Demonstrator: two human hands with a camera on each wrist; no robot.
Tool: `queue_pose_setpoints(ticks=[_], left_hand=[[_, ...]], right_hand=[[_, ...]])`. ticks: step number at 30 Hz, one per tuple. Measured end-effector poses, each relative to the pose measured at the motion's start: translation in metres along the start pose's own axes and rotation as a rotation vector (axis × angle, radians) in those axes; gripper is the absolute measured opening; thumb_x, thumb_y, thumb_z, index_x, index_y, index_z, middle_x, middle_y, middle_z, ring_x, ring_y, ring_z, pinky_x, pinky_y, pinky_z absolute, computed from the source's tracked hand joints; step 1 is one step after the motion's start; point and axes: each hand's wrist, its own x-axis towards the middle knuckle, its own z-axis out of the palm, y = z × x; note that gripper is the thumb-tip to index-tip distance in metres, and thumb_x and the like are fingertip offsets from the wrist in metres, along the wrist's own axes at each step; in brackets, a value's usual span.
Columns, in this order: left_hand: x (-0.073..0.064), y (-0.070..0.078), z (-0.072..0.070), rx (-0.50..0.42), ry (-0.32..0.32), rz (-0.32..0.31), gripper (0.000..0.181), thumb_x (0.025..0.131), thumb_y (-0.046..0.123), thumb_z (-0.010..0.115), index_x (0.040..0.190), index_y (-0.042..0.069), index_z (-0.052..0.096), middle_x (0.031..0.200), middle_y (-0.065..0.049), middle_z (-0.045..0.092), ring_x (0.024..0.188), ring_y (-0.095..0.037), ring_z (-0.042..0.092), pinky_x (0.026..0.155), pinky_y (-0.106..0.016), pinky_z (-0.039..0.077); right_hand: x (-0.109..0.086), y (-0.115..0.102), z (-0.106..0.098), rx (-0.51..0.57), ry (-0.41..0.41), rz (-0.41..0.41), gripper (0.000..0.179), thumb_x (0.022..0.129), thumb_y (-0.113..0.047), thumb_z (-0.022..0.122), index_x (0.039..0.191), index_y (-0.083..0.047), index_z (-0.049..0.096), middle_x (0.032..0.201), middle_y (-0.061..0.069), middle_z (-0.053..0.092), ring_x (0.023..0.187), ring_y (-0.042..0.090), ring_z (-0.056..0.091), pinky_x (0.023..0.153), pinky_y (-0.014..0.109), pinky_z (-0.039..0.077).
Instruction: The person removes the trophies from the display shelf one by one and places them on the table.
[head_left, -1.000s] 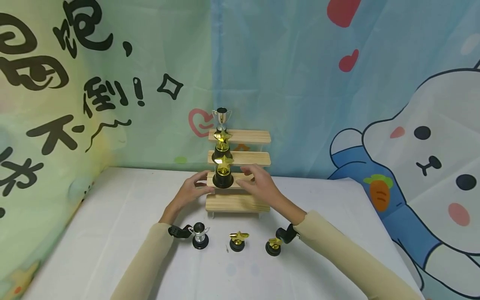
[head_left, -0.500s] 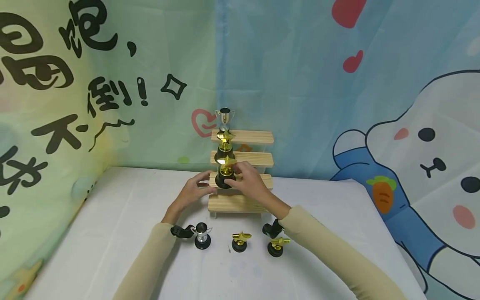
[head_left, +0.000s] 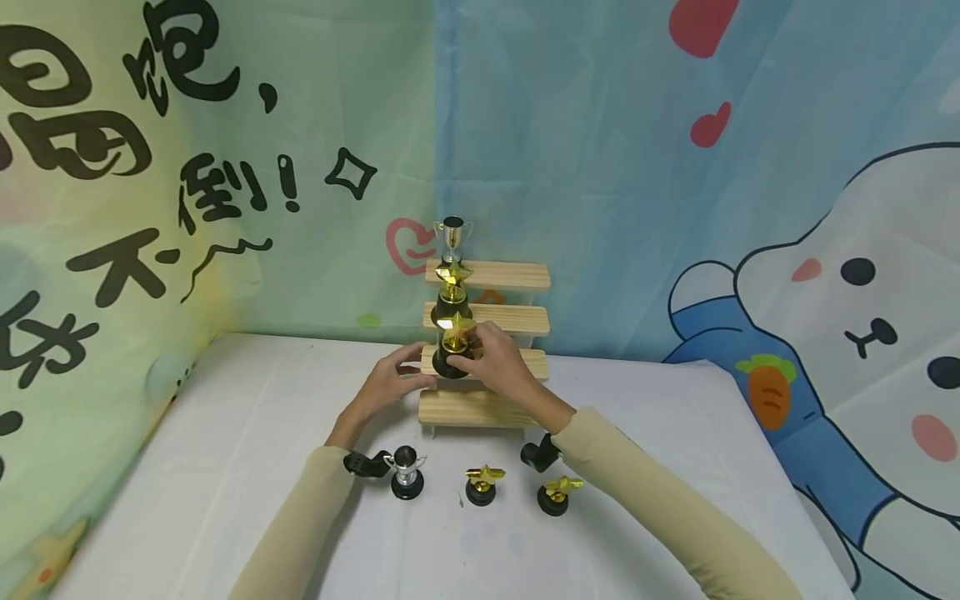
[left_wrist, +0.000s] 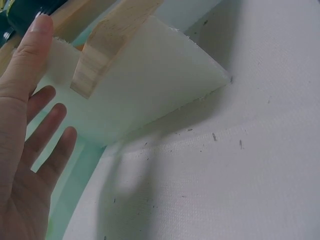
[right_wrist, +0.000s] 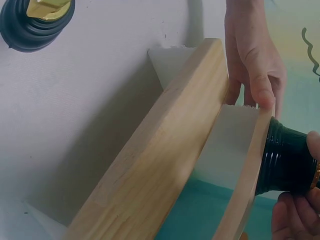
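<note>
My right hand (head_left: pixel 504 365) pinches a gold star trophy (head_left: pixel 454 329) with a black base, which stands at the left end of the second shelf from the bottom on a stepped wooden rack (head_left: pixel 472 408). In the right wrist view the thumb and fingers (right_wrist: pixel 295 215) lie around the upper part of the black base (right_wrist: pixel 285 160). Beside the rack's left side is my left hand (head_left: pixel 386 385), its fingers spread and fairly straight; its thumb lies at the shelf's end. Another star trophy (head_left: pixel 452 283) and a silver cup trophy (head_left: pixel 453 235) stand on the two higher shelves.
On the white table (head_left: pixel 300 375) in front of the rack stand a small silver cup (head_left: pixel 406 473) and two small gold star trophies, one in the middle (head_left: pixel 482 485) and one at right (head_left: pixel 557 495). A printed cloth backdrop (head_left: pixel 570 167) hangs behind.
My right hand has moved left from beside the star trophy and taken hold of it. The left hand stays by the rack. The whole head view has shifted slightly.
</note>
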Motion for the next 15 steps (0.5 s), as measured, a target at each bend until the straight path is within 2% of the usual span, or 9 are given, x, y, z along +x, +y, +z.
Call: queue_pose_setpoints(ticks=[8, 15], left_hand=[[0.0008, 0.0005, -0.0005, -0.009, -0.007, -0.003, 0.071, 0.082, 0.020, 0.078, 0.142, 0.000, 0.045, 0.137, -0.020, 0.054, 0.123, -0.035, 0.054, 0.103, -0.042, 0.053], [-0.0015, 0.0008, -0.0001, 0.002, -0.001, -0.008, 0.073, 0.080, 0.024, 0.080, 0.142, 0.002, 0.047, 0.136, -0.018, 0.055, 0.122, -0.034, 0.055, 0.103, -0.041, 0.054]], right_hand=[[0.0005, 0.0010, -0.0016, 0.019, -0.009, -0.014, 0.043, 0.084, -0.028, 0.077, 0.112, -0.001, 0.060, 0.106, 0.014, 0.058, 0.098, 0.027, 0.065, 0.086, 0.036, 0.060], [-0.0018, 0.0046, 0.0001, -0.001, -0.003, -0.059, 0.041, 0.083, -0.027, 0.078, 0.110, -0.002, 0.060, 0.102, 0.013, 0.059, 0.095, 0.026, 0.065, 0.082, 0.037, 0.060]])
